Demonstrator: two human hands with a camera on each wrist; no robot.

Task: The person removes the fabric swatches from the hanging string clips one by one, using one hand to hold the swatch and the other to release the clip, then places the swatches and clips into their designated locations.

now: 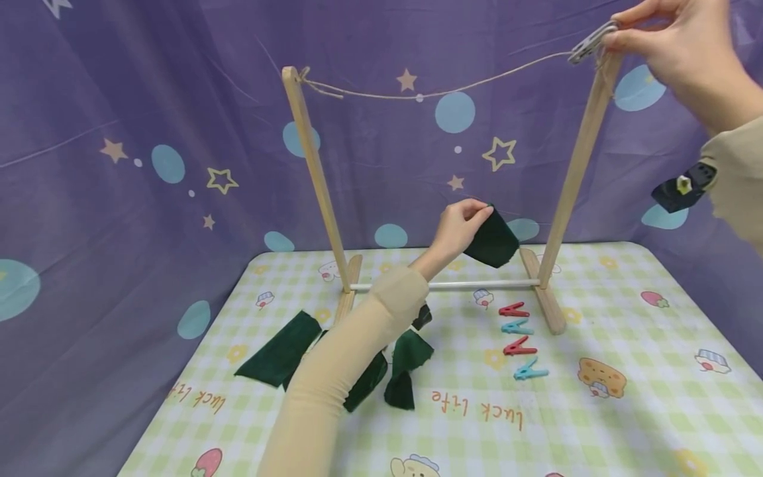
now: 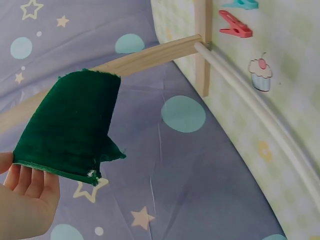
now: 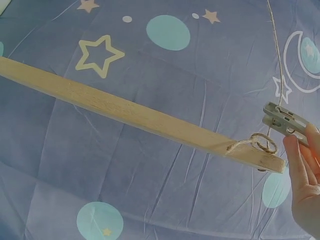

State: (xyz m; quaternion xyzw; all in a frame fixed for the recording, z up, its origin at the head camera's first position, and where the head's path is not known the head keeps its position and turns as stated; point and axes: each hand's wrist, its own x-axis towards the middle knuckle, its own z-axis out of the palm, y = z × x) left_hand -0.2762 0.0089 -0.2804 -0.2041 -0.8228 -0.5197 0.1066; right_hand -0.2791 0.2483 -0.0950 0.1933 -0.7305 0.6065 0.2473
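Observation:
My left hand pinches a dark green cloth by its edge, and the cloth hangs in front of the wooden rack. In the left wrist view the same cloth fans out above the fingers. Up at the right post, my right hand grips a grey clothespin between thumb and fingers. The clothespin sits at the string, close to the knot on the post; whether it bites the string I cannot tell. The string sags between both posts.
Several red and blue clothespins lie in a column on the checked tablecloth. More green cloths lie at left, partly behind my left sleeve. The rack has a left post, right post and white lower bar.

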